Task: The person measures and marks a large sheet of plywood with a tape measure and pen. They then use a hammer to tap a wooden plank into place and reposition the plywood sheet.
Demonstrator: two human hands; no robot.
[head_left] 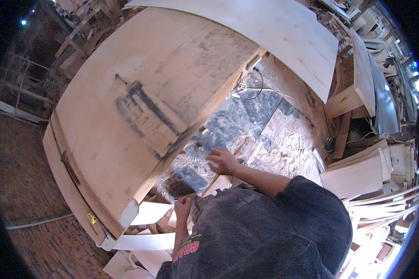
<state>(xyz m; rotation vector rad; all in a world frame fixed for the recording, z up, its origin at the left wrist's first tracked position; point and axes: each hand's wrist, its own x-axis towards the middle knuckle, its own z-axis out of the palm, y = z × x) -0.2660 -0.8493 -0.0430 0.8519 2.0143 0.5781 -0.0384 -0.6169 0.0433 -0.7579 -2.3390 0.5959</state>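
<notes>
My left hand (182,207) is held close to my body, below the near corner of the large wooden bench top (139,60). Its fingers are curled in, and I cannot make out whether anything is in them. Farther forward and to the right, my right hand (222,161) hangs over the dusty floor with its fingers loosely bent and apart. Nothing shows in it, and it touches neither the bench nor any board. The bench top is pale and worn, with dark smudges (149,109) near its middle.
A yellow tape measure (91,218) lies at the bench's left edge. Beyond stretches a big pale plywood sheet (274,35). Sawdust (288,139) covers the floor, with a cable (260,88) near the bench's far side. Stacked boards (358,174) and thin strips (381,204) crowd the right.
</notes>
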